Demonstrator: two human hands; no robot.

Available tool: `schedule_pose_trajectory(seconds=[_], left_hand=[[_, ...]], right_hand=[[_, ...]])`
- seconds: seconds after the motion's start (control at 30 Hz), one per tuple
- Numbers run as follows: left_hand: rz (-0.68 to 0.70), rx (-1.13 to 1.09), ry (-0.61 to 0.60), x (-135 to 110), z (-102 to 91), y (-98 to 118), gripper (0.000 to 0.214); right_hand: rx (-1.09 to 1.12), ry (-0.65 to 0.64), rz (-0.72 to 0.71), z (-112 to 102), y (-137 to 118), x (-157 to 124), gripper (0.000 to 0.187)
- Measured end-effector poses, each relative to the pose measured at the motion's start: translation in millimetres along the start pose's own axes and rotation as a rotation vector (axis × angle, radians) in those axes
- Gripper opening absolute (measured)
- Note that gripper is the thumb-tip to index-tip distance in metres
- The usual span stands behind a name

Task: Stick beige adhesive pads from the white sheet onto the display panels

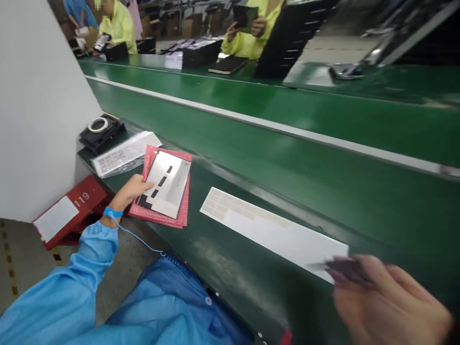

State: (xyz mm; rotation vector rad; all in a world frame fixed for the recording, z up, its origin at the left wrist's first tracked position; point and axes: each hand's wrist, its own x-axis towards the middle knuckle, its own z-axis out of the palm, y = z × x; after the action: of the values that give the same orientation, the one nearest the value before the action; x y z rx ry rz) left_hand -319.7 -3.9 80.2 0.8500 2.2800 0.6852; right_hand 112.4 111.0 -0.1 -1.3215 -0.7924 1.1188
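My left hand [130,190] grips the left edge of a flat silver display panel [172,184], thumb on top and the other fingers mostly hidden. Black strips run across the panel's face. Beneath it are pink foam sheets or bags [184,211]. At the lower right, my right hand [388,297] is closed around a dark, thin, pointed tool [350,269], too blurred to name exactly. The tool's tip is over the near right end of a long white label sheet [266,230], which has beige stickers on its left part; I cannot tell whether they touch.
A plastic-wrapped label sheet [125,153] and a black fixture with a white ring [102,129] are at the left. A red box [77,206] marked 119 stands below. Beyond the green conveyor [251,103], people in yellow [124,28] handle dark panels. A blue cord [140,239] trails from my left wrist.
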Motion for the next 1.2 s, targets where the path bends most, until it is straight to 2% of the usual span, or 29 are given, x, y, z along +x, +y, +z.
schedule_pose_trajectory(seconds=[0.07, 0.13, 0.17, 0.2, 0.23, 0.3, 0.37, 0.43, 0.6, 1.0, 1.13, 1.2], left_hand=[[0.002, 0.143, 0.136, -3, 8.5, 9, 0.030], [0.105, 0.264, 0.285, -14, 36.0, 28, 0.038], [0.204, 0.310, 0.331, -21, 56.7, 41, 0.038], [0.458, 0.427, 0.328, -28, 80.6, 55, 0.034], [0.646, 0.460, 0.232, -33, 106.1, 68, 0.029], [0.897, 0.493, 0.050, -40, 153.7, 89, 0.023], [0.990, 0.511, -0.042, -40, 187.1, 99, 0.025], [1.000, 0.519, -0.078, -37, 202.7, 98, 0.031], [0.981, 0.508, -0.118, -32, 201.1, 88, 0.038], [0.972, 0.519, -0.111, -39, 200.3, 91, 0.039], [0.953, 0.537, -0.118, -27, 205.1, 89, 0.040], [0.970, 0.525, -0.141, -23, 204.6, 92, 0.043]], right_hand=[[0.007, -0.079, 0.008, 14, -4, 4, 0.058], [0.004, -0.124, 0.005, 37, -2, 11, 0.061], [-0.003, -0.138, 0.001, 49, 1, 15, 0.062], [-0.010, -0.145, -0.006, 60, 5, 19, 0.065], [-0.018, -0.154, -0.016, 70, 9, 23, 0.067], [-0.032, -0.163, -0.041, 82, 19, 29, 0.070], [-0.045, -0.170, -0.060, 85, 27, 32, 0.072], [-0.052, -0.170, -0.068, 83, 32, 32, 0.070], [-0.094, -0.162, -0.102, 79, 29, 27, 0.061], [-0.159, -0.148, -0.112, 78, 22, 23, 0.049], [-0.137, -0.148, -0.079, 85, 30, 31, 0.053], [-0.127, -0.129, -0.084, 90, 20, 32, 0.053]])
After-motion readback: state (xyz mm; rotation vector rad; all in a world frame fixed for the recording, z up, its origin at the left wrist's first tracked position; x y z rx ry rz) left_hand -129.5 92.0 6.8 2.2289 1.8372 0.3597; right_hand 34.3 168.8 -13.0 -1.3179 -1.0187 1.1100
